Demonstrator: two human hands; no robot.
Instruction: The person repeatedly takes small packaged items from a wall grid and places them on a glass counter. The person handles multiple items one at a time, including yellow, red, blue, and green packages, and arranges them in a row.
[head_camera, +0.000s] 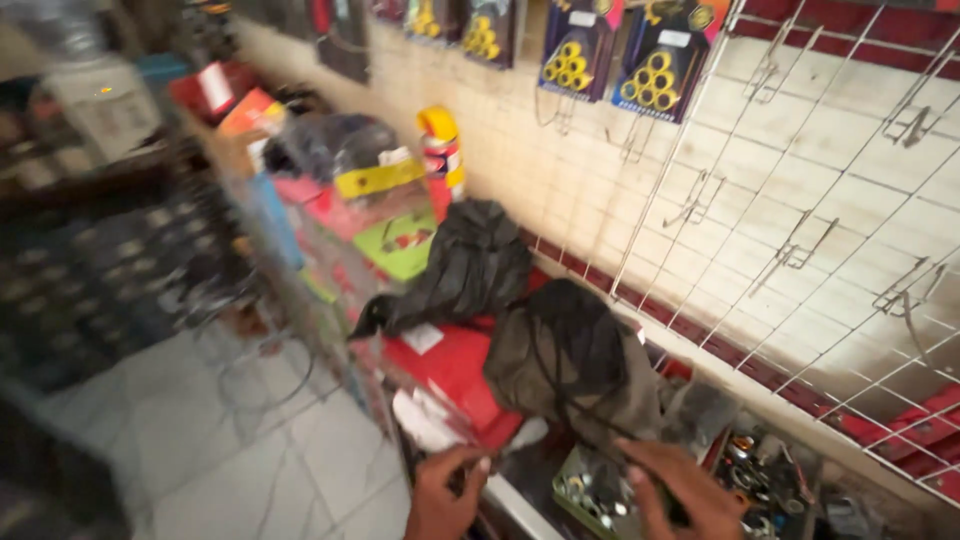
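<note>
My left hand (443, 496) is at the bottom edge, fingers curled near the edge of a red flat box (450, 370) and some white paper; whether it grips anything is unclear. My right hand (680, 490) reaches forward at the bottom, fingers spread over a small tray of metal parts (590, 490), just below a dark brownish bag (570, 360). A second black plastic bag (470, 265) lies farther back on the counter.
A white wire grid with empty hooks (800, 240) leans on the tiled wall at right. Hanging packs of yellow rings (655, 60) are above. Coloured boxes (390, 230) crowd the counter. A white tiled floor (250, 450) lies at left. The picture is blurred.
</note>
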